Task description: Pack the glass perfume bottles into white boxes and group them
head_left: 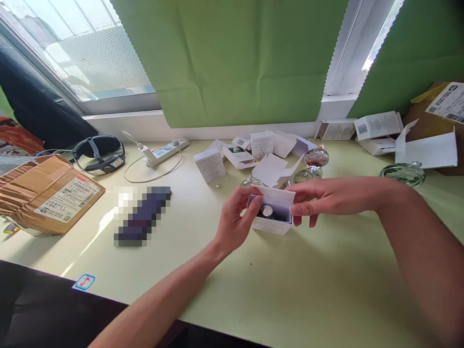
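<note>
Between the fingers of the left hand (235, 220) and the right hand (328, 197), the walls of the small box (271, 226) hide all but the silver cap (267, 211) of what lies inside. Its raised flap (278, 195) covers some right fingertips. Just beyond the left fingers, a glass bottle (251, 180) is partly hidden. Well left of them, a dark thing (143, 217) is blurred into squares. Print on the white boxes (210, 165) beyond the fingers is too small to read. Far right of them, the picture's edge cuts off a brown carton (418, 112).
</note>
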Tool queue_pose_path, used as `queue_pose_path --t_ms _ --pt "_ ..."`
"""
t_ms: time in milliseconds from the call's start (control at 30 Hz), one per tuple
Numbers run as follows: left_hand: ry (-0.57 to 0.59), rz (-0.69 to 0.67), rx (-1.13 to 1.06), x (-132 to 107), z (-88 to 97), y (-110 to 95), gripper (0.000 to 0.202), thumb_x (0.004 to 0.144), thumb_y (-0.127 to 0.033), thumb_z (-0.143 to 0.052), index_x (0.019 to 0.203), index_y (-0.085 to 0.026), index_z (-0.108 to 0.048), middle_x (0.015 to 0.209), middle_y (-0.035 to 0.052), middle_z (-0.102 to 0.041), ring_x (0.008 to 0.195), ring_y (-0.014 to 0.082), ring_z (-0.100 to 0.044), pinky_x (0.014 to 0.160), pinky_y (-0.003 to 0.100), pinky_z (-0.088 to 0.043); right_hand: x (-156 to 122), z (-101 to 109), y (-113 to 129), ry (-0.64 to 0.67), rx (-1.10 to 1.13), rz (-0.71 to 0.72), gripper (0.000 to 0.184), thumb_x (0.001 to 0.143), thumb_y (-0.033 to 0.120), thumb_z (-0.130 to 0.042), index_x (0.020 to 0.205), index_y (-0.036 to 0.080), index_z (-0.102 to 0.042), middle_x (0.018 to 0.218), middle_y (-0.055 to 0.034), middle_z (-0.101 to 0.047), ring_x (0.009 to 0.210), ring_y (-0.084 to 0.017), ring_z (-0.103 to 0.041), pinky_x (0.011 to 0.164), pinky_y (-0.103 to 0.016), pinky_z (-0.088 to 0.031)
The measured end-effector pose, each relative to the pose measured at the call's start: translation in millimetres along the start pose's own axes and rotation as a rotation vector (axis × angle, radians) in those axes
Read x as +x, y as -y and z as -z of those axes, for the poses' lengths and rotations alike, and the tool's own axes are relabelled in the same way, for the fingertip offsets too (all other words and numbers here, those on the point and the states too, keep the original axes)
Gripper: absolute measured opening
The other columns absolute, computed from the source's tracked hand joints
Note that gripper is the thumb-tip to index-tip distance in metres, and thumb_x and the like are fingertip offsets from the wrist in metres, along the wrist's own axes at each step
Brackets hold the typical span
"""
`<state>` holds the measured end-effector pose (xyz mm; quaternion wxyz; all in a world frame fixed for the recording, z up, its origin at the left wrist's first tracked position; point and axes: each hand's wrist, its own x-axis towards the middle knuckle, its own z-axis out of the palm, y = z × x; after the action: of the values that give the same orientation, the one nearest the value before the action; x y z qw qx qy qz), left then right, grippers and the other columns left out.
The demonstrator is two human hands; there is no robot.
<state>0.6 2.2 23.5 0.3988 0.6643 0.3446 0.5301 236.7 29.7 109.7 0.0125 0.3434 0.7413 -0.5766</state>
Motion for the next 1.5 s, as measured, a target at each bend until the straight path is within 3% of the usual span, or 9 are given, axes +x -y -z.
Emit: queue_pose_path --t_ms 200,333,500,667,1000,1200,1267,1367,1500 --pt "0.028 0.030 -0.021 -1 2.4 -1 0.015 0.094 -0.035 -0.057 0.099 -0.021 -0.056 0.084 -0.0006 -0.062 0.071 0.0100 -0.057 0.064 0.022 -0.045 5 -5 1 -0.077 -0.027 -0.052 0.025 0.086 0.043 -0.061 0.106 0.027 -0.065 0.104 -0.0029 -0.066 0.098 -0.023 -0.065 0.079 -0.031 -0.054" --pt "0.098 0.100 -0.074 -1 8.9 2 0.028 0.099 -0.041 -0.040 0.109 -0.023 -0.059 0.097 0.0030 -0.063 0.085 0.0148 -0.056 0.074 0.027 -0.045 9 -6 -4 -0.159 -0.045 -0.106 0.028 0.083 0.046 -0.064 0.100 0.024 -0.064 0.097 -0.0047 -0.068 0.090 -0.024 -0.066 0.073 -0.031 -0.055" --pt "0.126 0.154 -0.123 0 12.0 5 0.023 0.099 -0.036 -0.043 0.112 -0.025 -0.059 0.110 0.0026 -0.062 0.092 0.0155 -0.054 0.081 0.027 -0.042 8 -7 0 -0.116 0.029 -0.117 0.031 0.084 0.048 -0.063 0.100 0.022 -0.059 0.081 -0.0049 -0.070 0.079 -0.024 -0.069 0.063 -0.032 -0.057" --pt "0.163 0.159 -0.172 1 12.6 6 0.021 0.099 -0.037 -0.044 0.113 -0.027 -0.057 0.111 0.0021 -0.061 0.093 0.0156 -0.053 0.082 0.028 -0.041 8 -8 6 -0.143 0.037 -0.101 0.037 0.083 0.049 -0.065 0.108 0.022 -0.059 0.091 -0.0072 -0.073 0.080 -0.024 -0.071 0.058 -0.029 -0.057" --pt "0.188 0.191 -0.285 2 8.5 5 0.025 0.099 -0.034 -0.046 0.123 -0.028 -0.051 0.119 0.0033 -0.057 0.105 0.0173 -0.053 0.089 0.030 -0.043 16 -8 7 -0.407 -0.144 -0.017 0.033 0.091 0.049 -0.050 0.080 0.020 -0.061 0.081 -0.0057 -0.072 0.064 -0.019 -0.071 0.047 -0.026 -0.052" --pt "0.226 0.129 -0.262 5 9.0 4 0.028 0.098 -0.030 -0.049 0.126 -0.028 -0.049 0.126 0.0047 -0.056 0.113 0.0181 -0.053 0.092 0.030 -0.043 18 -7 5 -0.555 -0.336 0.015 0.025 0.092 0.031 -0.046 0.073 0.020 -0.058 0.071 -0.0020 -0.068 0.056 -0.014 -0.066 0.047 -0.024 -0.046" --pt "0.215 0.127 -0.199 5 9.2 4 0.031 0.098 -0.030 -0.048 0.129 -0.029 -0.048 0.128 0.0055 -0.056 0.114 0.0185 -0.053 0.092 0.030 -0.044 18 -5 3 -0.621 -0.392 0.011 0.026 0.092 0.031 -0.046 0.071 0.020 -0.057 0.065 -0.0005 -0.066 0.054 -0.013 -0.063 0.049 -0.024 -0.044" --pt "0.190 0.107 -0.145 4 8.5 5 0.032 0.099 -0.031 -0.048 0.131 -0.029 -0.047 0.123 0.0060 -0.058 0.113 0.0182 -0.054 0.090 0.029 -0.045 15 -4 4 -0.592 -0.327 -0.027 0.033 0.094 0.045 -0.047 0.073 0.021 -0.057 0.059 0.0002 -0.061 0.054 -0.014 -0.058 0.051 -0.025 -0.044" --pt "0.191 0.079 -0.135 3 8.3 8 0.026 0.099 -0.031 -0.048 0.124 -0.028 -0.050 0.127 0.0062 -0.056 0.110 0.0175 -0.054 0.090 0.030 -0.046 5 -8 14 -0.481 -0.135 -0.022 0.035 0.092 0.054 -0.048 0.083 0.021 -0.057 0.073 -0.0037 -0.060 0.068 -0.018 -0.061 0.056 -0.027 -0.048"
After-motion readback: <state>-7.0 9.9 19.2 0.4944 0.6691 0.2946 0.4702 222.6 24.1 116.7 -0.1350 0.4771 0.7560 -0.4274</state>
